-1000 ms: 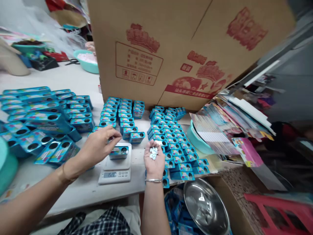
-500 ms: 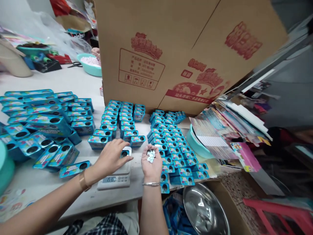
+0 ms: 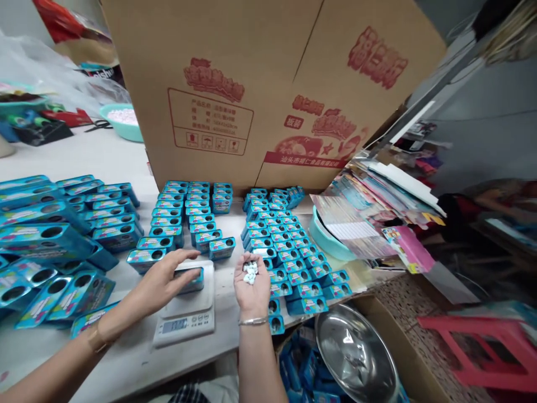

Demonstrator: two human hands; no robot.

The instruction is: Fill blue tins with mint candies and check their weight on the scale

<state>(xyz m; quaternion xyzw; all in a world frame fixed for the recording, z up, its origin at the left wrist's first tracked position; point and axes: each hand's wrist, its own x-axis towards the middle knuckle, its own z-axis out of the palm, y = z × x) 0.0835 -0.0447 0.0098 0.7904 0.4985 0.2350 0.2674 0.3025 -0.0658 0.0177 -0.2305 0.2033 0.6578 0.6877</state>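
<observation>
Low over a white digital scale [image 3: 180, 327], my left hand [image 3: 161, 282] has its thumb and fingers around a small blue printed box [image 3: 195, 281] on the weighing plate. The palm hides the box's left part. The scale's display is lit, but its digits are blurred. To the right of the scale, my right hand [image 3: 253, 291] is turned palm up and cupped around a small heap of pale blue-white candies [image 3: 250, 272]. Close beside it, rows of blue boxes [image 3: 289, 246] with round dark holes in their tops stand on the table.
More blue boxes [image 3: 168, 212] stand in rows behind the scale, others [image 3: 46, 240] are piled at left. A large cardboard carton [image 3: 260, 45] rises behind. At right are a turquoise basin [image 3: 331, 238] and printed sheets [image 3: 394, 190]. Below the edge lies a metal bowl [image 3: 356, 352].
The view has shifted, so most things sit further left. My left hand has drawn back slightly at the box on the scale. The scale's reading differs. Another person's hand by the far basin is out of sight.
</observation>
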